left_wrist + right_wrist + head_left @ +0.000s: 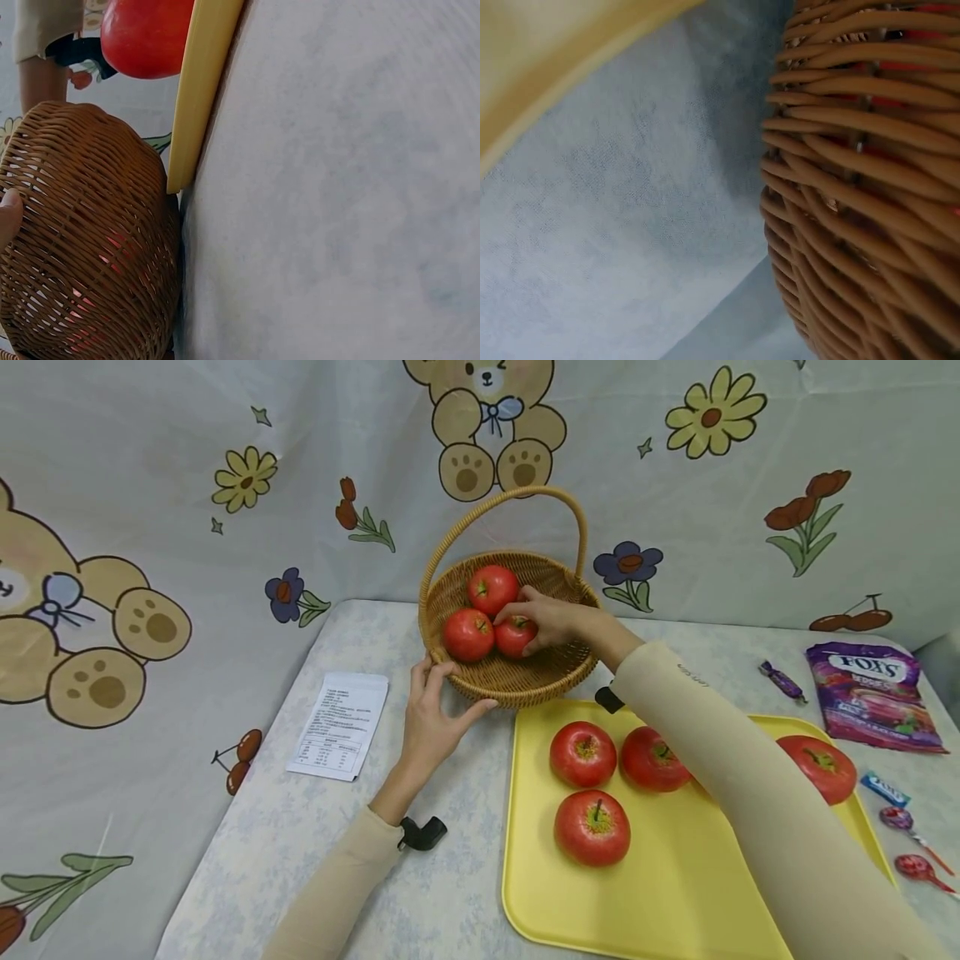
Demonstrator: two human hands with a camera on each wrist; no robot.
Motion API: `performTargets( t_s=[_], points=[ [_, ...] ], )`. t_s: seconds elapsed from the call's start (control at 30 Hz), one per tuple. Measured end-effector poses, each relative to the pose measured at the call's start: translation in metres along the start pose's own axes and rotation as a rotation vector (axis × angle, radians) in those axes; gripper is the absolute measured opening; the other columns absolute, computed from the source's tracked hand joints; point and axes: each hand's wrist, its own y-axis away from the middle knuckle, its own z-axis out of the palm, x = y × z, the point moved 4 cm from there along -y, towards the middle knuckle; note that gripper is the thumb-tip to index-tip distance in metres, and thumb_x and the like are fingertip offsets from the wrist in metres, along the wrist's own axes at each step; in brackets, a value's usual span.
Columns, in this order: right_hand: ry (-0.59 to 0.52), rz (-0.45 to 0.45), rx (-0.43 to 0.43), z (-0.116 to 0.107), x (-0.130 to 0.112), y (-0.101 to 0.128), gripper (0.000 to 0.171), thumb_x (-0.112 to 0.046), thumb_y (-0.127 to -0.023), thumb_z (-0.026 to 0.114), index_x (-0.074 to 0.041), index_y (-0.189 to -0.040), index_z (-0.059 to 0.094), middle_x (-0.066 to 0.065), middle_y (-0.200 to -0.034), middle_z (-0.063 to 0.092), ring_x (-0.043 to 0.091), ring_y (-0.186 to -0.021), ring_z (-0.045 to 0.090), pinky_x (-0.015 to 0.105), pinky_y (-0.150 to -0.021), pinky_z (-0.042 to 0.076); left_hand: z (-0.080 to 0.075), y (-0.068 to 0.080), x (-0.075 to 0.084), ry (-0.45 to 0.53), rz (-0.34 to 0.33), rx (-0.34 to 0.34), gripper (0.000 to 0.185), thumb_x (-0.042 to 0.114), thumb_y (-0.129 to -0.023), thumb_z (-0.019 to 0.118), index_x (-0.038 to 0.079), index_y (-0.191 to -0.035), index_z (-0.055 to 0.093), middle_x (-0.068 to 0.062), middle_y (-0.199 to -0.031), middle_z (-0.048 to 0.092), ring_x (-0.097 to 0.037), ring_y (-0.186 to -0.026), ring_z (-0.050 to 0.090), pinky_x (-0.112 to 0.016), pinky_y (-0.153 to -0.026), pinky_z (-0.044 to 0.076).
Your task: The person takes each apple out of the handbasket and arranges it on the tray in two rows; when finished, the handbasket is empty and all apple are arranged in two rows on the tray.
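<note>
Yellow plastic tray (675, 902) up front holds four apples; right hand (551, 620) curls round a shiny red apple (514, 636) inside the round woven wicker basket (517, 681), left hand (431, 714) cups its rim, fingers relaxed.

The woven wall of the wicker basket (82, 240) is seen filling the lower left, with red glimpsed through its gaps and a fingertip (9, 214) laid against its left side. The edge of the yellow tray (201, 90) is caught running down from the top, its corner just beside the basket, and a red apple (146, 37) is seen behind that edge. The pale mottled table (337, 195) is spread across the right, and a sleeve cuff (45, 26) is glimpsed at the top left.
</note>
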Motion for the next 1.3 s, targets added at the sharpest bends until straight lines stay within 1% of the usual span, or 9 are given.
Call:
performTargets(
  t_s=[0.13, 0.33, 0.57, 0.63, 0.83, 0.9, 1.03, 1.13, 1.3],
  points=[
    [0.003, -0.008, 0.011, -0.001, 0.0, 0.002, 0.057, -0.015, -0.077, 0.085, -0.019, -0.127, 0.058, 0.019, -0.128, 0.038, 0.035, -0.123, 0.043, 0.054, -0.105, 0.038, -0.001, 0.0, 0.0, 0.0, 0.011, 0.007, 0.061, 0.044, -0.075, 0.083, 0.013, -0.117, 0.052, -0.017, -0.132, 0.041, -0.031, -0.139, 0.037, -0.051, -0.103, 0.044],
    [0.025, -0.022, 0.011, -0.003, -0.002, 0.012, 0.056, -0.015, -0.075, 0.084, -0.017, -0.125, 0.06, 0.02, -0.127, 0.039, 0.036, -0.121, 0.044, 0.053, -0.102, 0.04, 0.0, 0.0, 0.002, 0.009, 0.015, -0.001, 0.062, 0.045, -0.074, 0.084, 0.012, -0.117, 0.052, -0.017, -0.132, 0.041, -0.029, -0.133, 0.043, -0.049, -0.099, 0.047],
    [0.062, -0.063, -0.033, -0.004, -0.011, 0.024, 0.055, -0.012, -0.075, 0.084, -0.017, -0.125, 0.061, 0.02, -0.122, 0.039, 0.037, -0.116, 0.047, 0.053, -0.1, 0.041, 0.0, 0.001, 0.003, 0.021, 0.007, -0.007, 0.063, 0.044, -0.074, 0.084, 0.009, -0.116, 0.053, -0.021, -0.132, 0.042, -0.031, -0.13, 0.046, -0.051, -0.099, 0.047],
    [0.079, -0.074, -0.031, -0.006, -0.014, 0.027, 0.055, -0.013, -0.074, 0.085, -0.017, -0.124, 0.061, 0.019, -0.122, 0.04, 0.036, -0.116, 0.047, 0.053, -0.1, 0.042, 0.0, 0.001, 0.003, 0.022, 0.001, -0.009, 0.062, 0.044, -0.074, 0.084, 0.01, -0.116, 0.053, -0.021, -0.133, 0.042, -0.031, -0.132, 0.045, -0.051, -0.099, 0.046],
    [0.076, -0.081, 0.017, -0.019, -0.018, 0.037, 0.056, -0.012, -0.074, 0.084, -0.019, -0.125, 0.061, 0.019, -0.122, 0.041, 0.034, -0.113, 0.047, 0.051, -0.097, 0.043, -0.001, 0.001, 0.003, 0.025, -0.012, -0.009, 0.06, 0.044, -0.075, 0.084, 0.014, -0.117, 0.052, -0.02, -0.134, 0.041, -0.03, -0.135, 0.042, -0.051, -0.101, 0.045],
    [0.061, -0.065, 0.031, -0.026, -0.02, 0.043, 0.056, -0.012, -0.076, 0.084, -0.02, -0.127, 0.061, 0.017, -0.123, 0.04, 0.033, -0.112, 0.048, 0.05, -0.095, 0.044, -0.001, 0.001, 0.003, 0.029, -0.012, -0.007, 0.06, 0.044, -0.075, 0.084, 0.014, -0.116, 0.052, -0.021, -0.134, 0.042, -0.029, -0.133, 0.043, -0.052, -0.1, 0.045],
    [0.049, -0.059, 0.056, -0.04, -0.025, 0.057, 0.058, -0.014, -0.079, 0.082, -0.023, -0.13, 0.058, 0.014, -0.126, 0.039, 0.03, -0.112, 0.048, 0.048, -0.094, 0.045, 0.0, 0.002, 0.003, 0.022, -0.013, -0.007, 0.06, 0.045, -0.076, 0.083, 0.014, -0.117, 0.052, -0.016, -0.132, 0.042, -0.027, -0.126, 0.047, -0.05, -0.097, 0.047],
    [0.066, -0.105, 0.092, -0.047, -0.032, 0.067, 0.059, -0.014, -0.078, 0.082, -0.023, -0.131, 0.057, 0.014, -0.127, 0.039, 0.03, -0.111, 0.048, 0.047, -0.092, 0.046, -0.001, 0.002, 0.003, 0.015, -0.011, -0.005, 0.06, 0.046, -0.076, 0.083, 0.014, -0.117, 0.052, -0.013, -0.13, 0.041, -0.026, -0.124, 0.048, -0.049, -0.096, 0.048],
    [0.081, -0.15, 0.142, -0.056, -0.05, 0.086, 0.06, -0.014, -0.077, 0.082, -0.024, -0.131, 0.058, 0.013, -0.129, 0.04, 0.027, -0.107, 0.049, 0.042, -0.086, 0.047, -0.001, 0.001, 0.002, 0.017, -0.015, -0.002, 0.061, 0.047, -0.075, 0.082, 0.014, -0.117, 0.053, -0.014, -0.131, 0.041, -0.027, -0.126, 0.047, -0.05, -0.097, 0.047]
  ],
)
